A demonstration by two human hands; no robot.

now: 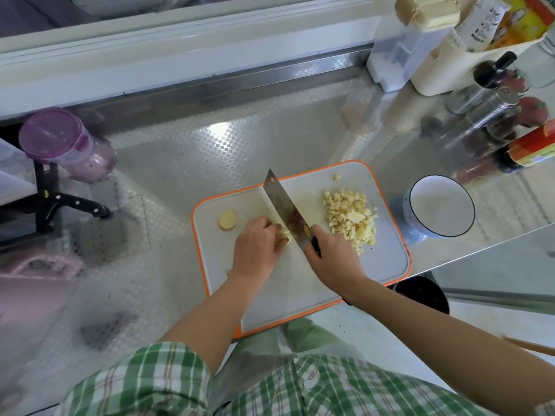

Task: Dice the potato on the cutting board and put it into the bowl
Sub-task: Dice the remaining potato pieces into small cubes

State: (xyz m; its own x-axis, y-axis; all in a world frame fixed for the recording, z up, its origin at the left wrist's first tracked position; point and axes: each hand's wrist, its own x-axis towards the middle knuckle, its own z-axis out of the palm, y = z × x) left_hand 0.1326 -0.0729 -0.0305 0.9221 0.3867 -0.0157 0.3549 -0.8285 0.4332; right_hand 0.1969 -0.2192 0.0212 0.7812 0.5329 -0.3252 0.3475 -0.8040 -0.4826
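Note:
A white cutting board [381, 262] with an orange rim lies on the steel counter. My left hand [256, 246] holds down a stack of potato strips [283, 235] with curled fingers. My right hand [330, 256] grips the black handle of a cleaver [285, 207], whose blade stands against the strips just right of my left fingers. A pile of diced potato [350, 217] lies on the board's right half. One round potato end slice [227, 219] sits at the board's left. The white bowl [441, 210] with a dark rim stands right of the board, with nothing in it.
A black-handled knife [78, 202] rests on a rack at the left beside a purple-lidded jar [64, 144]. Bottles, steel shakers [492, 106] and a cream holder [462, 52] crowd the back right. A dark round bin [420, 292] sits below the counter edge.

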